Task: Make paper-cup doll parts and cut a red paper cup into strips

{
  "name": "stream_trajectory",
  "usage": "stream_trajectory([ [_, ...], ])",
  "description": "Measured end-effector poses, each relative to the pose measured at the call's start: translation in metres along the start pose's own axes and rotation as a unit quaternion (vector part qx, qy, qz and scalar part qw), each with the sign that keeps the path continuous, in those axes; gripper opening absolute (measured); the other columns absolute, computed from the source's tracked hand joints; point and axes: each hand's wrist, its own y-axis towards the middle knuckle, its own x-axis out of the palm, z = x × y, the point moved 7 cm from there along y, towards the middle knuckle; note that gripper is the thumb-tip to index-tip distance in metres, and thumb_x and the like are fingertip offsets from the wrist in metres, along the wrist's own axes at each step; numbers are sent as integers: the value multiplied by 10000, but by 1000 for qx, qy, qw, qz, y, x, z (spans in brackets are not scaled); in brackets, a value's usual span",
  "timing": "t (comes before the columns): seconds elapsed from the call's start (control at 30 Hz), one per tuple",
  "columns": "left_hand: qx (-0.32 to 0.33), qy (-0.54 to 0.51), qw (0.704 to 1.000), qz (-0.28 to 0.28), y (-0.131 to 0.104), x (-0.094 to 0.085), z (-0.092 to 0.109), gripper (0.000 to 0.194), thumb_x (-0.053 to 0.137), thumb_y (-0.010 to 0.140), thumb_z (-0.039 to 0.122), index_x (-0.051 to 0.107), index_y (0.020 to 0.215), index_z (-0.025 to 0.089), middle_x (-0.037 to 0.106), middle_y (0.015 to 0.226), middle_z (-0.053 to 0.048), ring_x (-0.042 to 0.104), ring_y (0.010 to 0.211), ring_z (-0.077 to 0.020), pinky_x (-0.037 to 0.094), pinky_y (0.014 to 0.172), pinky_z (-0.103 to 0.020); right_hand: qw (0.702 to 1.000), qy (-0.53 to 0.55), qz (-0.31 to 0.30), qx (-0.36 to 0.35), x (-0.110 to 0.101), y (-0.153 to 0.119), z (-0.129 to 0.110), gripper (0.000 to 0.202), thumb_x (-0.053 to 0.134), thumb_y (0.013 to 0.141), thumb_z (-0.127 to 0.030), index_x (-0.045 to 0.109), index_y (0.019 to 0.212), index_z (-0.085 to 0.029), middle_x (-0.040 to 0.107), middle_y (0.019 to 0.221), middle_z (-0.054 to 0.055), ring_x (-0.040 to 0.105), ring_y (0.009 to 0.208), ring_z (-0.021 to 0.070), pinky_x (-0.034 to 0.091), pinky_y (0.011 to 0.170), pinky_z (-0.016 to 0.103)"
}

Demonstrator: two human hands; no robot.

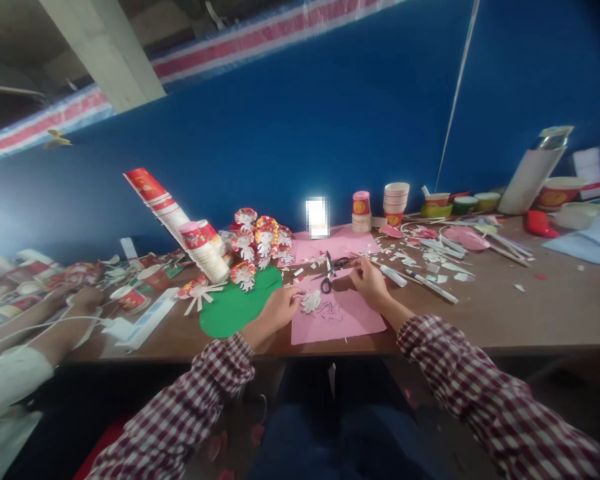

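My left hand [281, 305] is closed, its fingertips pinched at the edge of a small white paper cutout [311, 303] with a scalloped outline. Beneath the cutout is a pink paper sheet [360, 319] marked with dark scribbled lines. My right hand [371, 283] has its fingers curled together over the sheet's upper right corner; what they hold, if anything, is too small to make out. Black-handled scissors [329, 272] lie with blades spread between my hands. A green rounded sheet [240, 310] sits left of my left hand.
Paper-cup figures [265, 237] and leaning cup stacks [203, 252] stand at left. Behind are more stacked cups [396, 203]; to the right lie pens [433, 287], paper scraps [430, 257] and a white bottle [533, 173]. Another person's arms [60, 327] rest at far left beside a power strip [147, 320].
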Motion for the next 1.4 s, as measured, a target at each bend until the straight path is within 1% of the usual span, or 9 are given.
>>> stream_trajectory([
  [0.17, 124, 92, 987, -47, -14, 23, 15, 326, 458, 801, 85, 654, 1043, 181, 662, 1095, -84, 575, 1053, -198, 411, 977, -335, 1000, 8, -5, 2, 1, 0, 1, 223, 476, 780, -229, 572, 978, -191, 611, 705, 18, 548, 616, 170, 396, 578, 265],
  [0.3, 162, 132, 977, -33, -18, 30, 20, 277, 454, 827, 105, 645, 1017, 165, 659, 1055, -88, 582, 1009, -192, 438, 941, -347, 1000, 5, -6, 8, 0, 0, 1, 209, 479, 784, -225, 577, 966, -198, 611, 701, 15, 548, 613, 169, 396, 576, 265],
  [0.43, 165, 137, 977, -9, -15, 28, 28, 188, 509, 838, 190, 659, 948, 162, 665, 985, -83, 591, 952, -194, 458, 892, -343, 1000, 10, -2, 0, -2, -1, -1, 212, 484, 784, -233, 583, 967, -190, 616, 704, 23, 540, 607, 170, 394, 573, 268],
  [0.57, 160, 140, 977, 13, -13, 24, 29, 206, 496, 842, 174, 655, 972, 165, 660, 1009, -82, 585, 963, -188, 451, 899, -341, 1000, 15, -1, 6, -2, -2, -2, 211, 494, 780, -236, 588, 962, -186, 629, 727, 35, 548, 627, 175, 395, 576, 269],
  [0.7, 163, 134, 977, -17, -16, 31, 27, 281, 457, 872, 195, 624, 1097, 174, 635, 1108, -83, 565, 1030, -188, 440, 934, -340, 1000, 7, -7, 14, -2, -1, -2, 208, 497, 776, -226, 590, 958, -189, 630, 728, 28, 546, 625, 168, 390, 575, 262],
  [0.8, 160, 139, 977, -35, -18, 35, 26, 293, 453, 886, 236, 625, 1117, 185, 631, 1101, -84, 554, 1043, -198, 437, 940, -356, 1000, 0, -7, 11, -2, -1, -2, 211, 492, 778, -219, 591, 962, -188, 620, 702, 20, 536, 604, 162, 383, 570, 260],
  [0.93, 152, 134, 979, -12, -17, 32, 28, 292, 451, 892, 260, 639, 1104, 188, 615, 1088, -90, 545, 1021, -198, 437, 930, -357, 1000, 4, -4, 5, -1, 0, -1, 208, 486, 778, -214, 588, 958, -188, 622, 704, 20, 547, 609, 165, 393, 581, 264],
  [1.13, 147, 126, 981, -29, -17, 34, 29, 310, 433, 900, 269, 639, 1116, 184, 604, 1062, -94, 549, 1003, -193, 437, 922, -350, 1000, 8, -10, 5, 0, 0, -1, 210, 484, 785, -222, 586, 965, -185, 629, 702, 21, 553, 597, 160, 397, 575, 256],
  [1.4, 145, 110, 983, -16, -16, 35, 29, 323, 409, 917, 322, 646, 1090, 187, 605, 1025, -91, 548, 985, -194, 442, 911, -352, 1000, -22, 1, -8, 1, 0, -1, 214, 471, 797, -226, 588, 971, -185, 652, 736, 32, 575, 625, 171, 399, 581, 259],
])
